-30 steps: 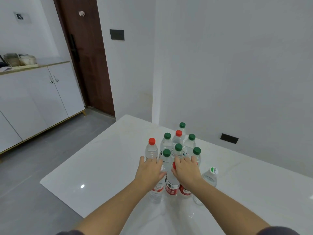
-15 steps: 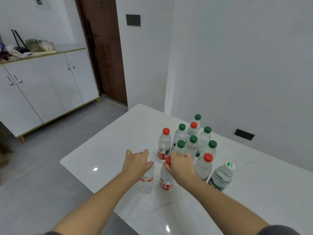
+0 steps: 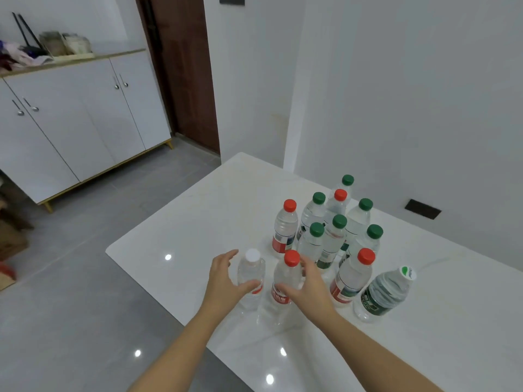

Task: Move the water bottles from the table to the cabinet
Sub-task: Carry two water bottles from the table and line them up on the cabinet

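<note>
Several clear water bottles (image 3: 334, 239) with green or red caps stand clustered on the white table (image 3: 198, 222). Two stand apart, nearer me. My left hand (image 3: 225, 281) curls around the white-capped bottle (image 3: 252, 271), thumb across its front. My right hand (image 3: 310, 290) wraps the red-capped bottle (image 3: 285, 274) from the right, thumb on its label. Both bottles stand upright on the table. The white cabinet (image 3: 85, 117) is across the floor at the left, doors closed.
Another red-capped bottle (image 3: 352, 275) and a dark-labelled bottle (image 3: 383, 292) stand just right of my right hand. Grey floor (image 3: 85, 278) lies between table and cabinet. Clutter (image 3: 56, 43) sits on the cabinet top, boxes (image 3: 11, 236) at far left, a brown door (image 3: 184, 66) behind.
My hands have dropped from the caps to the sides of the two bottles. Those two bottles came toward me, away from the cluster. My view has turned left toward the cabinet.
</note>
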### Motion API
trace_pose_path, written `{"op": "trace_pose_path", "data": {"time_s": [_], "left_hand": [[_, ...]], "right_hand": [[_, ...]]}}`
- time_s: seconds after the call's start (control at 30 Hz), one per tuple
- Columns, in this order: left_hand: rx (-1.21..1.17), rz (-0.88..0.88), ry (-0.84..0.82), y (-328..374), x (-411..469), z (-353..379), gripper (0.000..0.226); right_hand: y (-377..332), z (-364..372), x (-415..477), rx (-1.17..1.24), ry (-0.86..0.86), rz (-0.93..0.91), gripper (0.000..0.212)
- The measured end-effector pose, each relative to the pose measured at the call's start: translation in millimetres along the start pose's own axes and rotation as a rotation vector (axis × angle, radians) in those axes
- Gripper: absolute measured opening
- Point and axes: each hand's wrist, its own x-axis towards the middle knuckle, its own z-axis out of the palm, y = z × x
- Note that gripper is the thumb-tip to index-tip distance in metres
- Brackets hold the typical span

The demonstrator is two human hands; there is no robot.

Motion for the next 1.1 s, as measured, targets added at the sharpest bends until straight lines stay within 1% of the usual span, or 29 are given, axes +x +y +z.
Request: {"op": "trace_pose_path", "data": {"time_s": [0.03,0.1,0.2,0.3,0.37,0.43,0.5,0.57,0.63,0.77,0.83,0.93,1.03,1.1], "left_hand": [[-0.039,-0.035,-0.019,-10,-2,5,0.095],[-0.115,-0.077,-0.07,-27,-4,16,0.102],[-0.217,-0.097,-0.1,-48,-2,32,0.094],[-0.235,-0.14,-0.096,-64,5,46,0.088],[-0.203,-0.187,-0.092,-71,8,55,0.089],[-0.195,-0.224,-0.072,-79,9,63,0.091],[-0.206,-0.244,-0.044,-86,8,71,0.082],[-0.208,-0.271,-0.014,-90,6,78,0.072],[-0.23,-0.289,0.013,-90,6,82,0.069],[-0.254,-0.286,0.054,-80,3,83,0.076],[-0.252,-0.272,0.075,-70,-2,78,0.069],[-0.256,-0.228,0.135,-47,-10,63,0.062],[-0.286,-0.162,0.206,-9,-13,40,0.065],[-0.311,-0.101,0.247,24,-14,20,0.067]], "right_hand": [[9,5,-1,0.068,-0.026,0.016,0.073],[28,18,-1,0.165,-0.059,0.059,0.071],[51,35,6,0.237,-0.065,0.08,0.072],[69,48,16,0.259,-0.032,0.098,0.072],[81,56,22,0.261,-0.035,0.115,0.067],[90,65,26,0.265,-0.019,0.146,0.068],[97,73,28,0.25,0.012,0.183,0.067],[102,79,28,0.227,0.034,0.207,0.06],[104,81,30,0.235,0.043,0.212,0.057],[95,75,30,0.275,0.037,0.166,0.065],[84,68,27,0.296,0.029,0.139,0.068],[58,52,26,0.31,0.005,0.09,0.062],[16,30,29,0.314,-0.028,-0.001,0.054],[-19,14,27,0.349,-0.013,-0.073,0.052]]}}
